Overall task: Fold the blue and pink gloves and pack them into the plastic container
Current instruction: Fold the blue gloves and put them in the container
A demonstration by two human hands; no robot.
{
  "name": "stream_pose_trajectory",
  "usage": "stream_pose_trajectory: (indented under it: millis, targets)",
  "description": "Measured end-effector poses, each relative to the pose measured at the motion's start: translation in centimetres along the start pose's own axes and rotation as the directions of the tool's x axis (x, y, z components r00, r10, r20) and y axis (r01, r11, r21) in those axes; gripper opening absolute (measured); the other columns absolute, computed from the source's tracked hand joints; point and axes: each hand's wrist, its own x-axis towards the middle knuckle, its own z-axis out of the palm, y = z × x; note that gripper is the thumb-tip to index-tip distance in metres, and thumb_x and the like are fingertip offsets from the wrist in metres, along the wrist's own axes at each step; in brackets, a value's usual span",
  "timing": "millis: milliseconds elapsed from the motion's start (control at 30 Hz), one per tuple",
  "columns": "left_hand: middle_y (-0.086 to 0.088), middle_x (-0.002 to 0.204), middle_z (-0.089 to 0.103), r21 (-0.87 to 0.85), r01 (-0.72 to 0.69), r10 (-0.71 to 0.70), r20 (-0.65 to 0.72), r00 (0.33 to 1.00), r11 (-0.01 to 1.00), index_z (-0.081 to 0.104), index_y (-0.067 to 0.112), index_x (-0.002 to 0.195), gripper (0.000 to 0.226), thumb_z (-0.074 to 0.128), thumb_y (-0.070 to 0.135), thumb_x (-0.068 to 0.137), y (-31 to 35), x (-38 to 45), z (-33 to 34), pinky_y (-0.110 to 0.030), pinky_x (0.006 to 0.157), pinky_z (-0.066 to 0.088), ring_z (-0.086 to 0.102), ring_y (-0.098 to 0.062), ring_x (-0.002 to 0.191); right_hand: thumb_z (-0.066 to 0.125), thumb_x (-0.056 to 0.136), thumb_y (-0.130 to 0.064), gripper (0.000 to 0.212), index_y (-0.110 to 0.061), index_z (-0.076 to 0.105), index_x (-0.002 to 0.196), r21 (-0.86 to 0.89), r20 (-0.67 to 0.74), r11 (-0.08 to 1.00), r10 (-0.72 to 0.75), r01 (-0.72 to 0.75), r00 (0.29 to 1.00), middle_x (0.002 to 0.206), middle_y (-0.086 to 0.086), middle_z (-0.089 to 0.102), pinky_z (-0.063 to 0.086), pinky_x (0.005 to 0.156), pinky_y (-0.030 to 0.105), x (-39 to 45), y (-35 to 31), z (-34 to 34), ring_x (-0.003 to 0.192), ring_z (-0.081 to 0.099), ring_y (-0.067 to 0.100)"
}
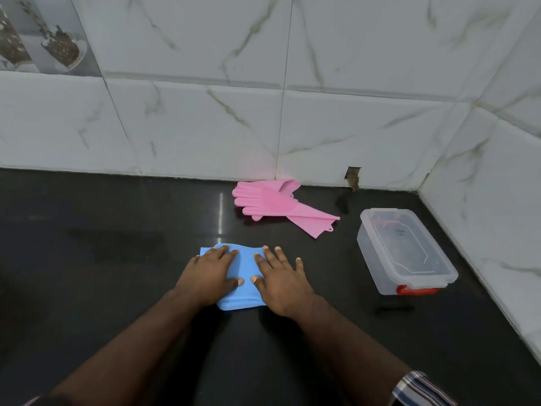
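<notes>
A folded blue glove (245, 273) lies on the black counter (102, 244) in front of me. My left hand (209, 273) presses flat on its left half with straight fingers. My right hand (279, 278) lies flat on its right half, some fingers reaching past the edge onto the counter. The pink gloves (278, 205) lie unfolded near the back wall, fingers pointing left, cuffs stretched to the right. To the right stands a clear plastic container (405, 250) with a red latch, lid off and nothing inside.
White marble-pattern tiled walls (322, 127) close the counter at the back and on the right, forming a corner behind the container. A small hole in the tile (352, 177) sits just above the counter.
</notes>
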Motion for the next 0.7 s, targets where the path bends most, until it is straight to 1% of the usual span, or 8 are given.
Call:
stream_pose_trajectory:
  millis: [133, 233, 300, 367, 433, 500, 633, 700]
  targets:
    - [0.002, 0.158, 0.036, -0.005, -0.039, 0.038, -0.165, 0.985, 0.999, 0.033, 0.025, 0.152, 0.074, 0.061, 0.052, 0.089, 3.5, 0.6, -2.0, -0.045, 0.119, 0.022, 0.026, -0.020, 0.149, 0.034, 0.102, -0.036, 0.059, -0.023, 0.014, 0.156, 0.040, -0.076, 0.999, -0.009, 0.012, 0.997, 0.165, -0.004, 0.006, 0.006, 0.119, 0.056, -1.3, 1.3, -1.9, 0.152, -0.001, 0.017]
    - [-0.002, 0.149, 0.049, -0.239, -0.170, 0.101, -0.277, 0.956, 0.956, 0.043, 0.017, 0.148, 0.060, 0.062, 0.032, 0.093, 7.5, 1.5, -2.1, -0.037, 0.114, 0.032, 0.041, -0.021, 0.140, 0.044, 0.098, -0.028, 0.061, -0.021, 0.021, 0.154, 0.074, -0.171, 0.997, 0.013, -0.001, 0.985, 0.164, -0.001, 0.015, 0.012, 0.120, 0.052, -2.5, 3.3, -4.0, 0.152, 0.007, 0.019]
    - [-0.004, 0.145, 0.054, -0.442, -0.215, 0.105, -0.261, 0.960, 0.871, 0.047, 0.016, 0.145, 0.054, 0.061, 0.023, 0.094, 10.7, 2.0, -2.4, -0.032, 0.109, 0.037, 0.048, -0.019, 0.133, 0.047, 0.097, -0.027, 0.060, -0.020, 0.027, 0.152, 0.119, -0.229, 0.993, 0.044, -0.017, 0.972, 0.162, 0.002, 0.023, 0.016, 0.120, 0.049, -3.8, 5.0, -5.6, 0.150, 0.014, 0.020]
    - [-0.004, 0.140, 0.059, -0.560, -0.214, 0.105, -0.221, 0.970, 0.800, 0.050, 0.016, 0.143, 0.050, 0.060, 0.021, 0.095, 13.8, 2.7, -2.8, -0.028, 0.103, 0.040, 0.055, -0.018, 0.126, 0.052, 0.095, -0.028, 0.060, -0.020, 0.031, 0.151, 0.168, -0.278, 0.984, 0.102, -0.056, 0.955, 0.159, 0.002, 0.031, 0.021, 0.120, 0.046, -5.0, 7.1, -7.0, 0.148, 0.023, 0.020]
    - [-0.003, 0.138, 0.060, -0.619, -0.180, 0.097, -0.166, 0.981, 0.764, 0.051, 0.017, 0.142, 0.049, 0.060, 0.024, 0.095, 16.5, 3.5, -3.0, -0.022, 0.098, 0.038, 0.058, -0.017, 0.123, 0.057, 0.092, -0.029, 0.060, -0.020, 0.036, 0.148, 0.209, -0.331, 0.970, 0.192, -0.126, 0.924, 0.154, 0.003, 0.039, 0.029, 0.118, 0.042, -6.2, 9.7, -8.2, 0.144, 0.033, 0.019]
    - [-0.002, 0.139, 0.060, -0.682, -0.139, 0.088, -0.109, 0.990, 0.718, 0.049, 0.017, 0.144, 0.051, 0.061, 0.027, 0.095, 18.7, 4.3, -3.0, -0.021, 0.099, 0.037, 0.057, -0.016, 0.125, 0.059, 0.091, -0.028, 0.059, -0.019, 0.041, 0.146, 0.266, -0.387, 0.940, 0.309, -0.216, 0.869, 0.149, 0.004, 0.045, 0.035, 0.114, 0.040, -7.3, 12.6, -9.4, 0.137, 0.042, 0.021]
    - [-0.001, 0.143, 0.056, -0.737, -0.089, 0.077, -0.050, 0.996, 0.670, 0.043, 0.016, 0.148, 0.058, 0.061, 0.032, 0.095, 22.2, 5.3, -3.1, -0.026, 0.105, 0.037, 0.052, -0.016, 0.131, 0.060, 0.088, -0.030, 0.055, -0.020, 0.046, 0.141, 0.329, -0.405, 0.841, 0.536, -0.429, 0.741, 0.141, 0.004, 0.053, 0.044, 0.106, 0.046, -9.1, 18.3, -11.4, 0.126, 0.053, 0.025]
    - [-0.003, 0.146, 0.052, -0.758, -0.064, 0.073, -0.022, 0.997, 0.649, 0.038, 0.014, 0.151, 0.062, 0.060, 0.032, 0.096, 23.4, 5.7, -3.1, -0.030, 0.109, 0.039, 0.050, -0.017, 0.133, 0.062, 0.085, -0.037, 0.057, -0.020, 0.048, 0.138, 0.346, -0.360, 0.795, 0.603, -0.499, 0.712, 0.139, 0.005, 0.054, 0.048, 0.102, 0.050, -9.4, 20.8, -11.5, 0.125, 0.054, 0.027]
